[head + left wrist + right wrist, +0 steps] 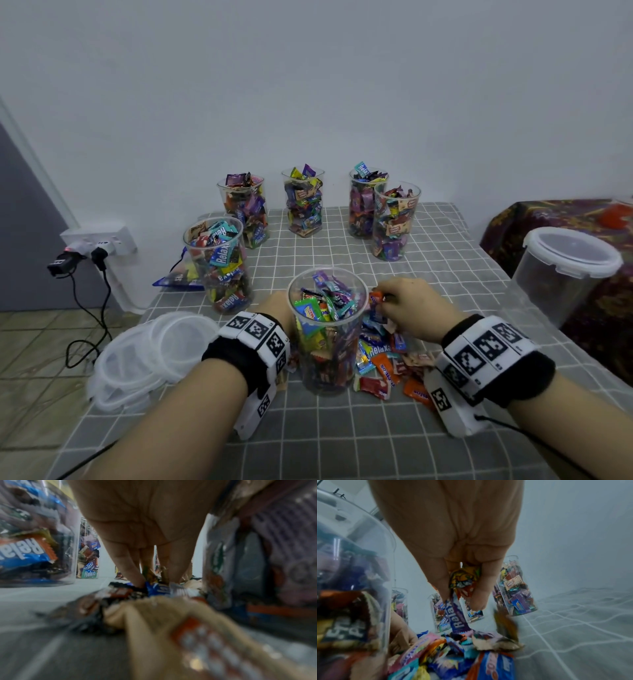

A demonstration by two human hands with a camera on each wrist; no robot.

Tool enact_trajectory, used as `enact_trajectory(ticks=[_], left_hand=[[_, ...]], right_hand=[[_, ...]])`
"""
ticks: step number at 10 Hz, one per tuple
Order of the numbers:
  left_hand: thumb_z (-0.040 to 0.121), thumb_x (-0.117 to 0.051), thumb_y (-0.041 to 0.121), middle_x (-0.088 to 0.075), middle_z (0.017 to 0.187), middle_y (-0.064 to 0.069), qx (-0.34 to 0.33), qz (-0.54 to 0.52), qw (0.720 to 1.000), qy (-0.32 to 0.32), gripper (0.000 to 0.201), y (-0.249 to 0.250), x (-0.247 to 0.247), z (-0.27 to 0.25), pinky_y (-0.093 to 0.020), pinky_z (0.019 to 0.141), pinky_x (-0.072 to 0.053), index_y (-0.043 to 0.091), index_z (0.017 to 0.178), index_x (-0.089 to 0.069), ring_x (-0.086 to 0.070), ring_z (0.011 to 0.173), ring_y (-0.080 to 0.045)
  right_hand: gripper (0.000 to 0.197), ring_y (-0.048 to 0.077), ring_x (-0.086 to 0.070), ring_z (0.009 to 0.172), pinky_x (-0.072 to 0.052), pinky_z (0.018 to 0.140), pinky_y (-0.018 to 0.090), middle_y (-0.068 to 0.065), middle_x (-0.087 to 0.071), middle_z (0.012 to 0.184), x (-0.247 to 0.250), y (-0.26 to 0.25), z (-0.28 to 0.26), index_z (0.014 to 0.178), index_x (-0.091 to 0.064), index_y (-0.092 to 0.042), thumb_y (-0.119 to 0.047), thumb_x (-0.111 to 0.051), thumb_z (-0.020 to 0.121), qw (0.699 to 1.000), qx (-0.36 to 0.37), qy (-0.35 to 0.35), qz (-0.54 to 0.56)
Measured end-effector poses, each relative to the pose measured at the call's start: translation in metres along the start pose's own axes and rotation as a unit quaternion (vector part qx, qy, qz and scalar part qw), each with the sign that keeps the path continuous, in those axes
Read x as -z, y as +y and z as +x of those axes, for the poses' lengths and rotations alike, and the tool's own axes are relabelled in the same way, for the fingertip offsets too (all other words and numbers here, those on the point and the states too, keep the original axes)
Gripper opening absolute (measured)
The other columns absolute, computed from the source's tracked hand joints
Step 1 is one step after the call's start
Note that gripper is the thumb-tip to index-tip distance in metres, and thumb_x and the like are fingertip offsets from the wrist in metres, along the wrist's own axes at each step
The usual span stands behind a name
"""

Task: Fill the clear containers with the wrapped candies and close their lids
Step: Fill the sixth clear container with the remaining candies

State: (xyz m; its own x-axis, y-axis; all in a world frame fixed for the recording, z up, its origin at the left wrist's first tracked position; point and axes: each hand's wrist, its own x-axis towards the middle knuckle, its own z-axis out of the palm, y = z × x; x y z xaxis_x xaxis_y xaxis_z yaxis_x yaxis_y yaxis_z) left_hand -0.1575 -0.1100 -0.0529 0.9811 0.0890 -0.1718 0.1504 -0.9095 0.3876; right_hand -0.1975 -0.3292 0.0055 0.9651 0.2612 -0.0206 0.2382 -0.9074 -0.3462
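Sixth container (327, 329) nearly full; no lids on yet.
Right hand (412, 308) pinches candies (464, 582) at frame centre; left hand (277, 308) grip unclear; lids (150, 356) stacked lower left.

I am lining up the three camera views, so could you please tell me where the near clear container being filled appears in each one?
Head: the near container stands low centre, between both wrists.
Left wrist: its candy-packed wall fills the right side, blurred.
Right wrist: its curved wall fills the left edge.
Shared landmark: the loose candy pile at its foot, under the left hand and below the right hand.
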Motion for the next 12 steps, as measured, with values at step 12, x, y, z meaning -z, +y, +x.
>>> enact_trajectory(ticks=[12], left_hand=[[0.094,-0.047,0.032,-0.064,0.105,-0.008,-0.158,0.065,0.980,0.106,0.025,0.012,0.044,-0.046,-0.035,0.083,-0.048,0.016,0.102,-0.065,-0.060,0.099,-0.028]], right_hand=[[0.021,0.003,-0.048,0.112,-0.034,0.095,0.012,-0.005,-0.057,0.122,0.026,-0.074,-0.030,0.105,-0.067,-0.012,-0.024,-0.065,0.088,0.958,0.199,0.129,0.158]])
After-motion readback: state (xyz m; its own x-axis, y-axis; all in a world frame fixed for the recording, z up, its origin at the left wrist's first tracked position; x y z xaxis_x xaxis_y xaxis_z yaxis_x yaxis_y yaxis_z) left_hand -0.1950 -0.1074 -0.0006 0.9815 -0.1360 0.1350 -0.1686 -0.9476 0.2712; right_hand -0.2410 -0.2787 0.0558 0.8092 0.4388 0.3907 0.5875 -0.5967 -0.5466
